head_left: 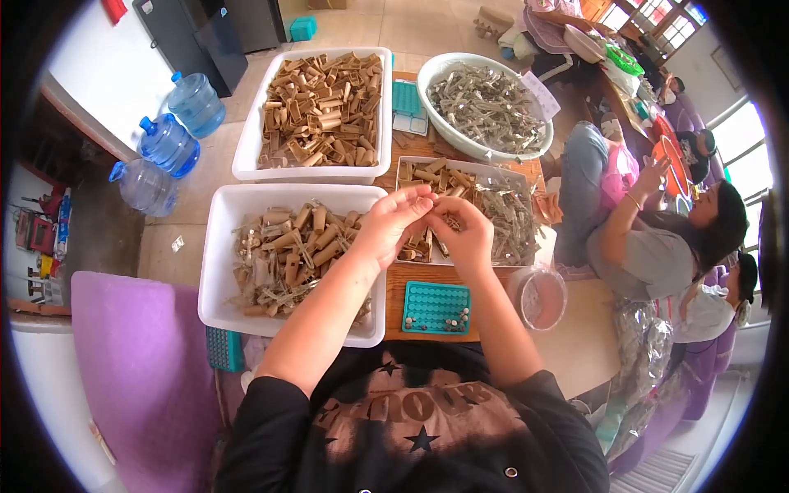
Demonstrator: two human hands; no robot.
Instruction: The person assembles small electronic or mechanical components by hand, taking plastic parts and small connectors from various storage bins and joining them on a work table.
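My left hand [396,223] and my right hand [464,234] meet over a shallow box [460,264], fingertips pinched together. Whatever they hold between them is too small or hidden to make out. Inside the box lie short brown tube pieces [429,174] on the left and clear-wrapped thin pieces [507,215] on the right. A teal tray [437,297] with rows of small hollows sits just nearer than the box, a few small round bits in it. My left forearm crosses a white tub [212,255] of brown tubes and clear wrapped pieces.
Farther off stand another white tub [386,107] full of brown pieces and a round pale basin [427,103] of wrapped pieces. A clear plastic container [542,300] is at right. Several people sit along the right, one in grey [649,255]. Blue water jugs [168,145] stand left, beyond a purple seat [148,370].
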